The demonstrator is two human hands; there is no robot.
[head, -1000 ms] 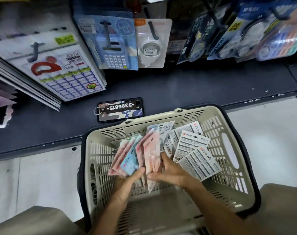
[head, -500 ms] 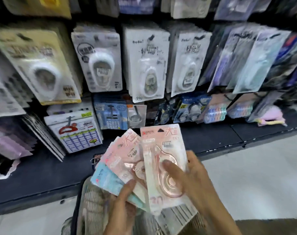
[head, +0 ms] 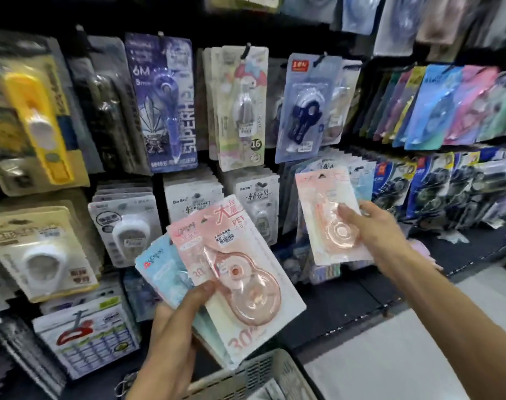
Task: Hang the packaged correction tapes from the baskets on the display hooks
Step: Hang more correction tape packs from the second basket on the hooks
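My left hand [head: 171, 333] grips a fanned stack of packaged correction tapes [head: 231, 272], pink ones in front and pale blue ones behind, low in the middle of the head view. My right hand [head: 373, 229] pinches a single pink correction tape pack [head: 324, 203] and holds it up against a row of similar packs hanging at the middle right of the display. The hook behind that pack is hidden. The beige basket [head: 263, 370] shows only its rim at the bottom edge.
The display wall is packed with hanging carded stationery: a yellow pack [head: 41, 122] at far left, a blue "6M" pack [head: 162, 105], white BoBo tape packs [head: 194, 203], coloured packs [head: 448, 108] at upper right. A dark shelf ledge [head: 347, 307] runs below; pale floor lies at lower right.
Both hands rose from the basket to the display. My right hand took one pink pack off the stack and carried it rightward up to the hanging row. The view tilted upward.
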